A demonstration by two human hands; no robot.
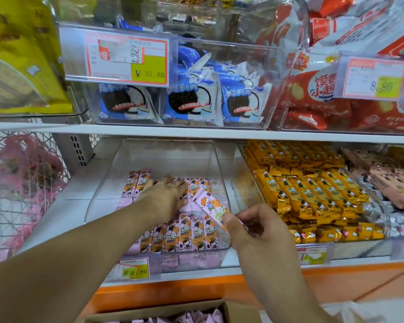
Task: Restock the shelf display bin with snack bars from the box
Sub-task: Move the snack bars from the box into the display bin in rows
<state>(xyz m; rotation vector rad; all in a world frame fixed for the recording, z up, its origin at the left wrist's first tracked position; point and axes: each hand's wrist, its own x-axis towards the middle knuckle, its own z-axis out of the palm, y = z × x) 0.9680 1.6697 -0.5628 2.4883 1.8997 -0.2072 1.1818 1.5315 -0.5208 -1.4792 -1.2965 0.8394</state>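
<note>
One clear display bin [221, 183] sits in the middle of the lower shelf, and it holds pink-and-orange snack bars in two rows: a near row [184, 234] of about six bars lying side by side, and a far row [139, 184] whose count I cannot tell, since a hand covers part of it. One more bar, the held snack bar [211, 207], is tilted above the right part of the bin. At the bottom edge, one open cardboard box [233, 310] shows the tops of several pink wrappers; their number cannot be told.

The shelf [196, 134] is white with an orange front strip [173, 290], in a shop aisle. To the right of the bin stands a second clear bin full of yellow bars [313, 192]. On the upper shelf stand a bin of blue-and-white cookie packs [189, 101], three across the front, and a bin of red packets [313, 113] to its right. Three price tags show clearly: one [126, 59] on the cookie bin, one [371, 78] on the red bin, one [133, 269] below the pink bars. A pink mesh basket [21, 183] hangs at the far left.

The left hand [166, 197] reaches into the bin, palm down, fingers spread flat on the far row. The right hand [259, 227] hovers at the bin's near right corner, thumb and fingers pinching the lower end of the held snack bar.
</note>
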